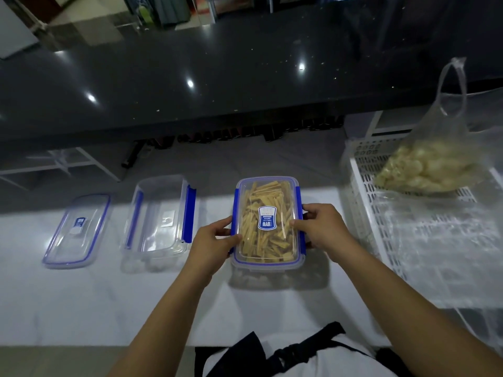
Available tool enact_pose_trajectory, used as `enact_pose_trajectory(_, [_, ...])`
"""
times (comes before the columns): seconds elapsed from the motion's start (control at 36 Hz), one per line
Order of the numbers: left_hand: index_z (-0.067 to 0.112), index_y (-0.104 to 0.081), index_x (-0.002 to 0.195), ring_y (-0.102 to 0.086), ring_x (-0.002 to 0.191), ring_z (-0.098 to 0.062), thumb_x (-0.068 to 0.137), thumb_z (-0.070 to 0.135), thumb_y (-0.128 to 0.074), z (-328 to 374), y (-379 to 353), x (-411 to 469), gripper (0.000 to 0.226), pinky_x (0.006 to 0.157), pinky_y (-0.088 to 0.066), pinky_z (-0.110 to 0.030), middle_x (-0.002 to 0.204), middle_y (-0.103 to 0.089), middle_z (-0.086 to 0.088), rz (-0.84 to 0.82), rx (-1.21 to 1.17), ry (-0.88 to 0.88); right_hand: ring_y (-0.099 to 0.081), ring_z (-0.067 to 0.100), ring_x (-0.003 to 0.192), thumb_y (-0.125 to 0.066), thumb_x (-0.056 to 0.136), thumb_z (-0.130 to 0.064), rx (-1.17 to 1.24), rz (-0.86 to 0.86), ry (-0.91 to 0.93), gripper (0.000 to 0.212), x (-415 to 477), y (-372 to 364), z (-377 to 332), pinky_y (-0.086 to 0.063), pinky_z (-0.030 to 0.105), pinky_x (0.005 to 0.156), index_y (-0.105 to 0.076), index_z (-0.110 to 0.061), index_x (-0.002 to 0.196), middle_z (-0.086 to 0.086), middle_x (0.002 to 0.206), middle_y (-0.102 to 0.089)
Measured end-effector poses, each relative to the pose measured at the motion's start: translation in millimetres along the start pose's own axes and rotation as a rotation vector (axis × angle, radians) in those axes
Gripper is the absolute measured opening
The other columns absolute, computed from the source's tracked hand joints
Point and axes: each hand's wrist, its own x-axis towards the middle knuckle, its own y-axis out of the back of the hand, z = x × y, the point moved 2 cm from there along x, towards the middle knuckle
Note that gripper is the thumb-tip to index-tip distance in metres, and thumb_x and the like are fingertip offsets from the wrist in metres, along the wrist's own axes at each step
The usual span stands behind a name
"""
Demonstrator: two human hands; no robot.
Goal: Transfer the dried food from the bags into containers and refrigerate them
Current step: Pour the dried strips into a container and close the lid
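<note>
Left hand (215, 240) grips left side of lidded container (272, 248), right hand (318, 227) grips right side, thumbs on lid. Yellow dried strips inside, centre of desk (81, 295). Leftward: empty container (158, 216), loose lid (77, 231). Right: bag of pale dried food (424, 170) in white basket (381, 227).

**Colours & patterns: blue on clear, plus white & black**

Filled container (266, 268): clear plastic w/ blue side clips & a blue rim line. Lid label (267, 218): blue w/ white panel. Strips inside (261, 240): yellow-tan.
Empty container (160, 202): clear, blue clips.
Loose lid (77, 232): clear, blue edge line, blue-white label.
Basket (381, 213): white, grid of slots.
Bag (446, 131): clear, hazy; pieces in it (424, 170) pale cream.
Back counter (217, 77): glossy black w/ fine light specks.
Worktop (81, 303): white.
Apron straps (294, 352): black, over a white top (326, 363).
</note>
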Motion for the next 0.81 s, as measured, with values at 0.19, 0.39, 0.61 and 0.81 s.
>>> enact_pose_trajectory(0.19, [0.026,-0.056,0.14,-0.068,0.094,-0.013,0.091,0.026,-0.071,-5.1,-1.2,0.8,0.051,0.08,-0.061,-0.041,0.116,-0.068,-0.001,0.009,0.0,-0.004,-0.073,0.025,0.089,-0.073,0.09,-0.017,-0.022,0.009,0.015,0.032,-3.1,-0.5,-0.5,-0.063,0.051,0.072,-0.066,-0.019,0.121,0.002,0.102,-0.074])
enact_pose_trajectory(0.39, [0.024,-0.057,0.139,-0.07,0.093,-0.013,0.093,0.024,-0.069,-4.5,-11.9,-2.0,0.047,0.064,-0.06,-0.026,0.111,-0.07,0.006,0.015,-0.075,-0.001,-0.038,0.025,0.14,-0.061,0.096,-0.031,-0.557,0.231,0.337,0.055,-26.5,-8.5,0.5,-0.045,0.045,0.105,-0.044,-0.032,0.148,0.0,0.154,-0.042])
enact_pose_trajectory(0.61, [0.024,-0.058,0.139,-0.074,0.094,-0.02,0.093,0.023,-0.07,6.7,-48.2,-4.9,0.047,0.067,-0.064,-0.033,0.112,-0.072,-0.001,-0.039,-0.145,-0.01,0.001,0.021,0.154,-0.032,0.102,-0.045,-1.043,0.113,0.379,0.056,-50.6,2.1,23.4,0.006,0.062,0.117,-0.021,-0.034,0.155,-0.007,0.167,-0.014])
enact_pose_trajectory(0.81, [0.028,-0.058,0.138,-0.075,0.09,-0.016,0.091,0.023,-0.072,16.6,-81.1,-14.1,0.05,0.059,-0.059,-0.026,0.113,-0.072,0.001,-0.104,-0.193,-0.015,0.002,0.013,0.155,-0.025,0.101,-0.059,-1.088,0.097,0.378,0.064,-53.8,41.6,38.5,0.013,0.043,0.119,-0.014,-0.033,0.159,-0.008,0.169,-0.007])
